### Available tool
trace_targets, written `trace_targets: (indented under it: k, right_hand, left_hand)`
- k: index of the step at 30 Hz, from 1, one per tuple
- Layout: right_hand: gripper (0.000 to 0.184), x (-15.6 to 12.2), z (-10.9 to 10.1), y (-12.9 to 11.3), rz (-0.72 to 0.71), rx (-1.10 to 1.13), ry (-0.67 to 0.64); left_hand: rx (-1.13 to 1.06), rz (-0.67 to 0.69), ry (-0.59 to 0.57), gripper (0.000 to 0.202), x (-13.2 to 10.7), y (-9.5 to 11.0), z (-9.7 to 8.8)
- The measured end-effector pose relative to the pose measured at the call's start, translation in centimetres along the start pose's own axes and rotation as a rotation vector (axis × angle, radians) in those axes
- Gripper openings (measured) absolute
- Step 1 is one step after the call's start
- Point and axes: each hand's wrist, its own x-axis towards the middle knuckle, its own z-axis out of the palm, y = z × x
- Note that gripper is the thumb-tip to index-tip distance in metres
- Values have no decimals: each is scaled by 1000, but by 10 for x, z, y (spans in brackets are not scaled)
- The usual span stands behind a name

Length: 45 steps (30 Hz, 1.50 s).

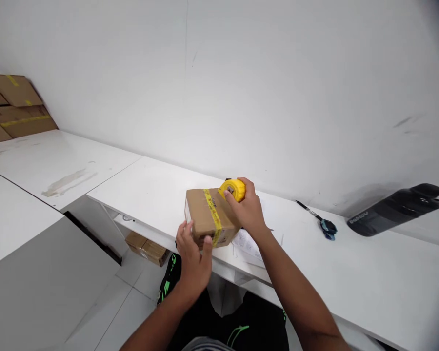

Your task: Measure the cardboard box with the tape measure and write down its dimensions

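Note:
A small brown cardboard box (197, 208) with printed yellow tape across its top sits on the white desk near its front edge. My left hand (194, 253) grips the box's near left corner, the thumb on the front face and the fingers on the side. In my right hand (248, 207) is a yellow tape measure (236, 187), held at the far right edge of the box top. Whether any blade is pulled out does not show. White papers (249, 246) lie on the desk to the right of the box, partly under my right forearm.
A black water bottle (395, 209) and a small dark blue item with a strap (328, 228) are on the desk at right. Taped cardboard boxes (25, 122) are stacked at far left. Another carton (146, 247) is below desk level. A white wall (219, 87) runs behind the desk.

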Motion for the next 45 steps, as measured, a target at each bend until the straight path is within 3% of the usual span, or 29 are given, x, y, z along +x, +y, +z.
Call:
trace_targets:
  k: [3,5,7,9,11,13,17,20,25,30,33,38,42,45]
  right_hand:
    - [57,9,5,-7,-2,39,-48]
    - [57,13,11,-17,-32,54,-103]
    - [56,16,19,-30,-78,51,-170]
    - [55,19,30,-43,-126,-7,-232]
    - [51,20,40,-54,-182,-115,-276]
    - [47,18,49,-59,-229,-226,-304]
    - [43,14,55,-60,-251,-324,-322]
    - [40,11,48,-56,-267,-300,-343]
    - [44,-15,11,-35,-244,-204,-389]
    - [49,-64,-34,-7,-114,-168,-355]
    - [49,-85,-47,5,-68,-140,-340]
    - [48,-100,-49,11,-40,-130,-311]
    - [52,-93,-42,12,-44,-50,-262]
    - [55,-78,-31,18,-72,62,-114]
  left_hand:
    - [-72,41,42,55,0,-3,-16]
    - [-137,-8,143,54,30,-15,-20]
    - [-172,-117,167,50,72,-30,-19]
    - [-227,-178,47,52,106,-44,-13]
    - [-359,-227,-190,39,123,-54,-7]
    - [-438,-269,-300,31,121,-58,0]
    - [-398,-318,-194,28,100,-56,8]
    - [-358,-350,-152,30,92,-52,10]
    - [-274,-331,-16,30,91,-52,12]
    - [-275,-304,-24,27,92,-54,14]
    - [-294,-281,-8,25,93,-53,15]
    - [-295,-272,5,23,95,-52,14]
    - [-296,-268,31,23,95,-55,13]
    - [-306,-246,79,22,95,-57,15]
